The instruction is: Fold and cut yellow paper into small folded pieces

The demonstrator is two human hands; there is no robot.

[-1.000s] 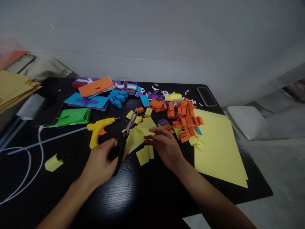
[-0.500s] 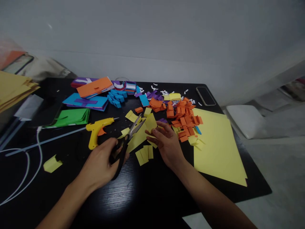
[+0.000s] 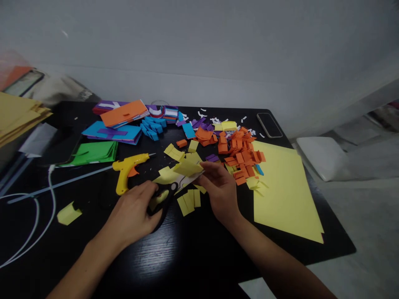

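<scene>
Watching remotely through the head view. My main worry, centre of frame: the scissors (image 3: 175, 186) point straight toward the right hand (image 3: 222, 190), blade tips close by its thumb and fingers. A slip of the blades, or the right fingers creeping inward, could nick skin. I cannot tell whether the blades bite the paper or only lie along its lower edge; if the edge flexes, I judge a cut would wander. Second risk: loose yellow pieces (image 3: 174, 153) lie just behind and under the work, so a low blade could catch one by mistake. A sweep of the left wrist might knock the yellow glue gun (image 3: 127, 171), left of centre; whether it is hot I can't say.

Grip: left hand (image 3: 132, 209) is closed around the black scissor handles, fingers through or about the loops, exact placing hidden. Right hand pinches narrowly, thumb against fingers, on the right end of a small yellow paper piece (image 3: 188, 167).

That piece sits mid-frame, between the two hands, raised above the black table (image 3: 202, 257), its free part reaching leftward out of the right pinch and lying just above the blades. Creased yellow strips (image 3: 188, 202) rest below it. Orange folded pieces (image 3: 242, 155) heap to the right of it, and large yellow sheets (image 3: 285, 195) lie beyond the right hand, right of frame.
</scene>
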